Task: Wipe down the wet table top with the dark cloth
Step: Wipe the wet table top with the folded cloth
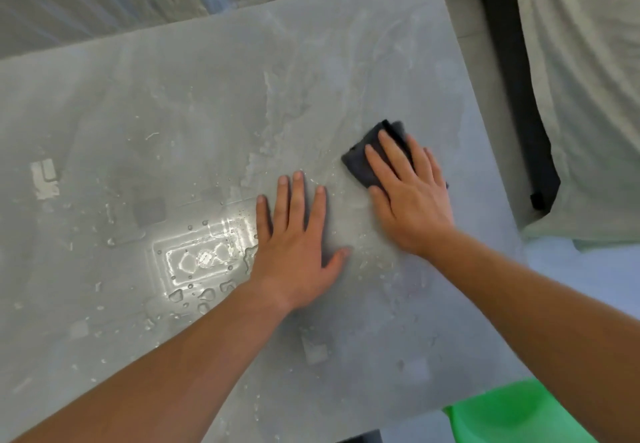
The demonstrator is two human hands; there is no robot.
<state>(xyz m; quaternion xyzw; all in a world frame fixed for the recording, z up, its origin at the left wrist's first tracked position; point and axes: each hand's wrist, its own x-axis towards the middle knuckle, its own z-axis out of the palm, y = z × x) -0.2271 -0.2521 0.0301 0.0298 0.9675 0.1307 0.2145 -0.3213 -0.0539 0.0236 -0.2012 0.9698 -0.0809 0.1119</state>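
Wet table top (173,103), right hand (412,196) flat on dark cloth (363,162) near right edge.

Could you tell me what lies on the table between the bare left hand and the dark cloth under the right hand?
In the head view, only wet grey table top with small droplets separates the flat left hand from the folded dark cloth under the right hand.

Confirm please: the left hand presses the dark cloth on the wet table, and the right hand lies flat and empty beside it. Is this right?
The hands are swapped. In the head view, the right hand presses the dark cloth on the wet table, and the left hand lies flat and empty beside it.
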